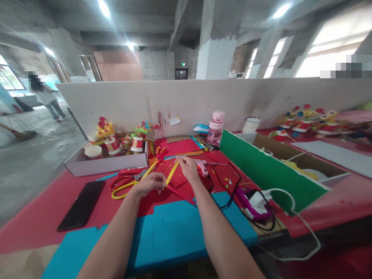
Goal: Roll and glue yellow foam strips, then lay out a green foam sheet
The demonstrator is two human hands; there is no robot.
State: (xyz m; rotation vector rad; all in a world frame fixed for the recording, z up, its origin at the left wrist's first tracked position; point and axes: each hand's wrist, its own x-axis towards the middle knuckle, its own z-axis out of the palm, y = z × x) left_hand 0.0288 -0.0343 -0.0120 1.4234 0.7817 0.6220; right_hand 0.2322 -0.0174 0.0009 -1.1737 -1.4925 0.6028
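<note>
A narrow yellow paper strip point(172, 173) stretches between my two hands over the red tabletop. My left hand point(152, 183) is closed in a pinch on its near end, where a red paper strip point(180, 193) meets it and runs off to the right. The far end of the yellow strip lies in the closed fingers of my right hand point(188, 168). Just beyond my right hand is a pink glue gun point(202, 167). Yellow-handled scissors point(124, 190) and a red-handled tool point(123, 175) lie left of my left hand, partly overlapping.
Blue sheets point(171, 232) cover the near edge. A black phone point(81, 205) lies left. A white box point(107, 167) holds paper-cup figures. To the right stand a green-sided box point(267, 170) and a purple power strip point(254, 205) with cables. A pink bottle point(216, 130) stands behind.
</note>
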